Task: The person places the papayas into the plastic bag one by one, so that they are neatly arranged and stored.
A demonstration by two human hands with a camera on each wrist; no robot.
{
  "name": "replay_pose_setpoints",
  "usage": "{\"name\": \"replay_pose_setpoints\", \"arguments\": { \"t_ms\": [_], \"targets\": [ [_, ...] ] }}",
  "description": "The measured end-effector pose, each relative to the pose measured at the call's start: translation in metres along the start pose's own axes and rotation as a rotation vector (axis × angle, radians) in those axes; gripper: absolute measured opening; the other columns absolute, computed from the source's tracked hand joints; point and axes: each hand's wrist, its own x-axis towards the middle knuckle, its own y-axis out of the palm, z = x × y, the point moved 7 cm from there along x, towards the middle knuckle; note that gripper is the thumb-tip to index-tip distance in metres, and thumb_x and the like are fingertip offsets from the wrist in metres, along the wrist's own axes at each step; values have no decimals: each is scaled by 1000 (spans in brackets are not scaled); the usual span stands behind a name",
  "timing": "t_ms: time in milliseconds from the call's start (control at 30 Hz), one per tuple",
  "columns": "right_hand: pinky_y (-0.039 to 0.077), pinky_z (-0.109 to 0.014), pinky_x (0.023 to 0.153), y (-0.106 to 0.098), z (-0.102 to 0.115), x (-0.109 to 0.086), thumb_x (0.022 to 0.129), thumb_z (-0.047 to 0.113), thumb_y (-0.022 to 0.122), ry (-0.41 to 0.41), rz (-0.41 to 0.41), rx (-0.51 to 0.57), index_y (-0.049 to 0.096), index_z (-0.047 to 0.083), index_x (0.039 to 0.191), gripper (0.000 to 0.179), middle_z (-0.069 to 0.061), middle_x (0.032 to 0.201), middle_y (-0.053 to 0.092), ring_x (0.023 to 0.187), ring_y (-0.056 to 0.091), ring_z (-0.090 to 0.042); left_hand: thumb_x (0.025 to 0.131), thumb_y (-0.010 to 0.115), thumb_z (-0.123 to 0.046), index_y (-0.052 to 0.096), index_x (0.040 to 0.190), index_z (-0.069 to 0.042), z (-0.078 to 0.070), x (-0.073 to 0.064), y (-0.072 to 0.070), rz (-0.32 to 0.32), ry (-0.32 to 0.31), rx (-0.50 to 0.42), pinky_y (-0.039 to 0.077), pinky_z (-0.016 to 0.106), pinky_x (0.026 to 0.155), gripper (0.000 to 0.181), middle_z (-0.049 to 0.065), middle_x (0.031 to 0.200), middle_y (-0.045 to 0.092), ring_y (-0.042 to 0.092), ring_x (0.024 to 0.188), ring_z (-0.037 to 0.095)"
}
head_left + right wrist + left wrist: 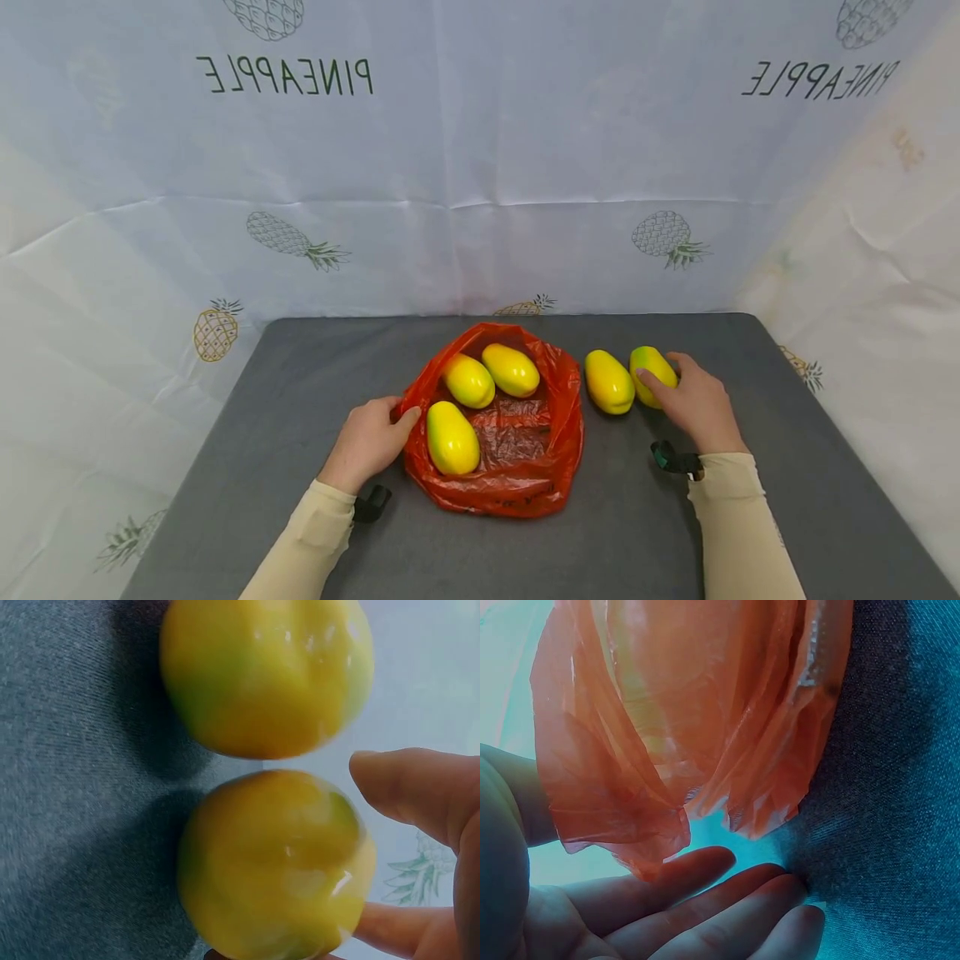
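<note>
Right of red bag (568, 433), right hand (701, 404) spread around rightmost fruit (651, 367).

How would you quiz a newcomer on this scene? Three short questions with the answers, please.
1. How many yellow fruits sit inside the red bag?
2. True or false: the right hand is inside the red bag.
3. Where is the left hand? A) by the bag's left side; B) by the two fruits outside; C) out of view.

Key: 1. Three. 2. False: the right hand is at a fruit outside the bag. 3. A.
</note>
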Motion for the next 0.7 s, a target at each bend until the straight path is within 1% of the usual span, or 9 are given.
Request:
{"name": "replay_pose_setpoints", "arguments": {
  "t_ms": [100,200,367,567,700],
  "targets": [
    [52,-67,98,2,0,0,105,69,51,19,3,9,32,-6,165,98,-40,159,44,129,56,-56,105,67,-32,77,117,-5,-1,0,-1,0,3,-1,47,30,61,31,4,74,63,56,65,19],
    [52,-67,98,3,-1,-1,105,68,52,30,4,15,32,-5,165,97,-40,159,44,128,56,-56,105,67,-32,77,113,-6,-2,0,-1,2,6,0,46,31,61,29,4,73,61,56,64,19],
    [52,-67,98,2,-2,-1,105,67,53,24,-4,16,34,-5,164,95,-39,159,45,129,56,-55,105,67,-31,76,107,-6,-2,-1,-2,0,10,8,45,31,60,27,4,71,59,54,63,19],
    [52,-66,98,1,-4,1,105,68,52,28,-4,10,34,-5,164,95,-39,159,45,130,55,-55,105,67,-32,76,108,-6,-2,0,-1,2,4,12,44,31,60,27,4,72,59,55,63,19],
    [52,-66,98,-5,-3,1,105,67,52,22,-8,5,33,-6,164,95,-39,160,44,130,55,-56,105,67,-32,77,110,-6,-3,0,-1,0,1,18,45,31,60,28,4,73,60,55,64,19]
  ]
}}
